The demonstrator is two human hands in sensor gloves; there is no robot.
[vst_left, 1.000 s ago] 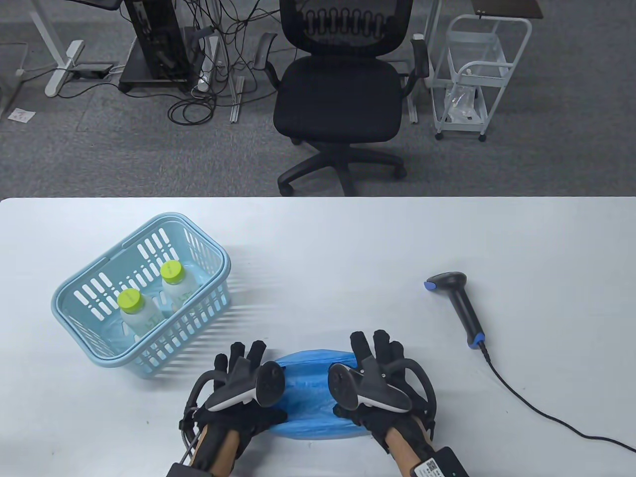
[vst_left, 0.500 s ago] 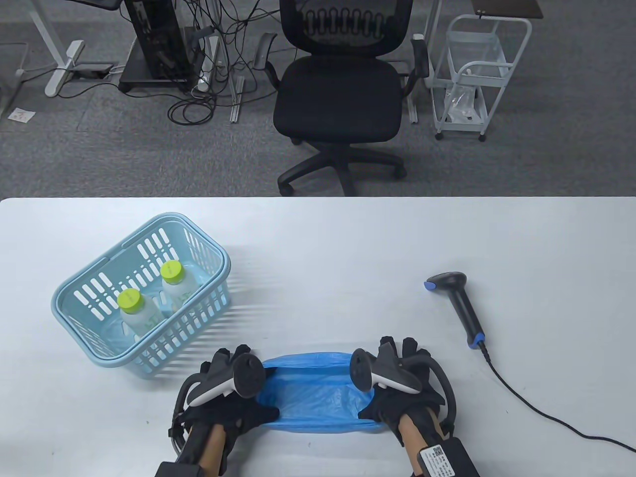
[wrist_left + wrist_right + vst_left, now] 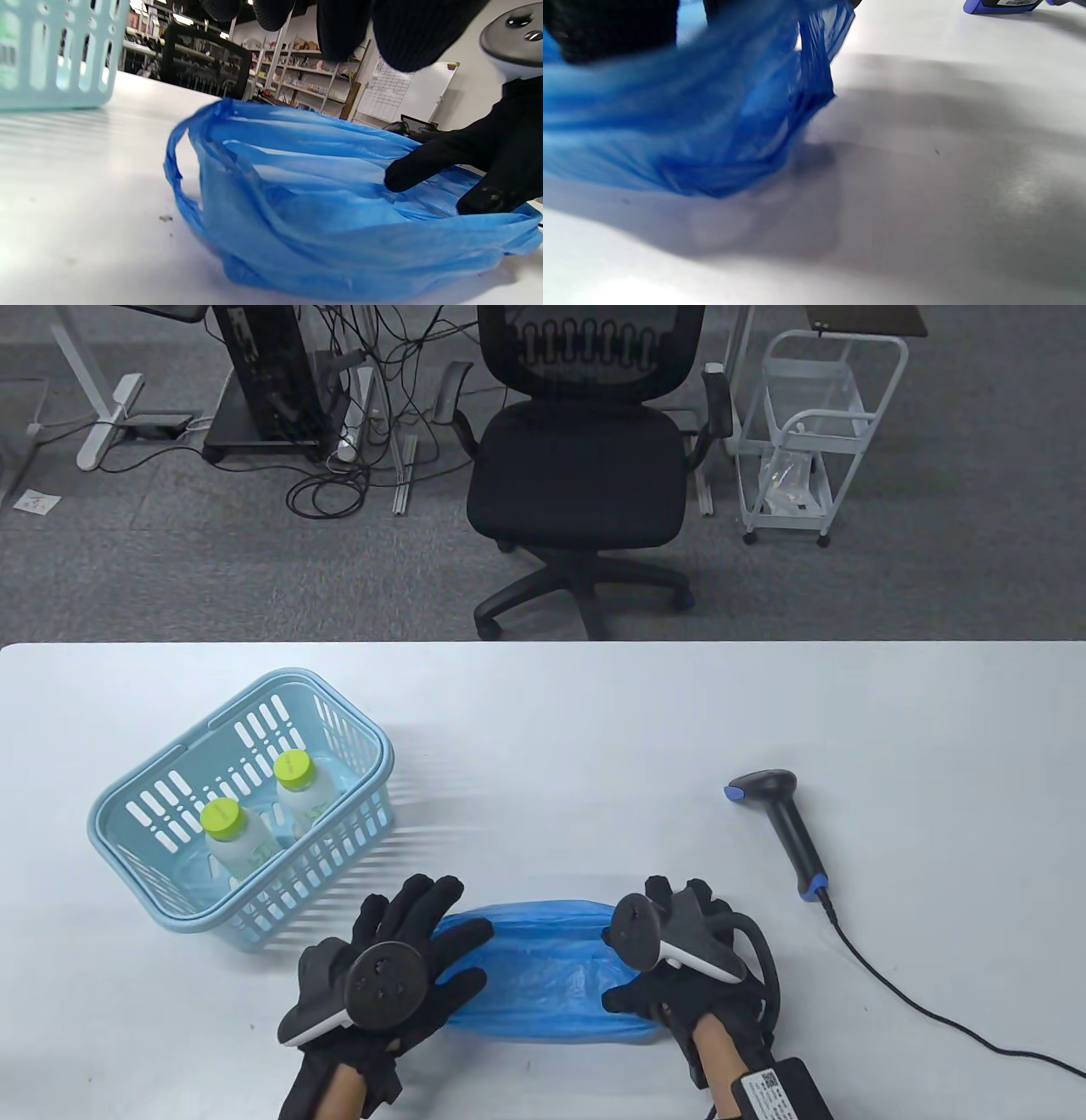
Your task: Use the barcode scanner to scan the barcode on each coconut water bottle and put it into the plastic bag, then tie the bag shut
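Note:
A blue plastic bag (image 3: 543, 976) lies crumpled near the table's front edge, its mouth partly spread (image 3: 318, 203). My left hand (image 3: 441, 925) hovers over the bag's left end with spread, straight fingers (image 3: 339, 25) that hold nothing. My right hand (image 3: 649, 937) grips the bag's right end, thumb and a finger (image 3: 466, 169) curled into the plastic, which hangs from the fingers (image 3: 615, 29) in the right wrist view. Two coconut water bottles (image 3: 233, 836) (image 3: 297, 789) with green caps stand in the light blue basket (image 3: 136, 780). The black barcode scanner (image 3: 785, 823) lies to the right.
The scanner's cable (image 3: 899, 984) runs off the table's right front edge. The basket wall (image 3: 55, 55) stands close to the left of the bag. An office chair (image 3: 577, 475) and a white trolley (image 3: 806, 432) stand on the floor beyond the table.
My left hand has let go of the bag's left end and opened with fingers spread. The right hand keeps its hold and has shifted slightly right.

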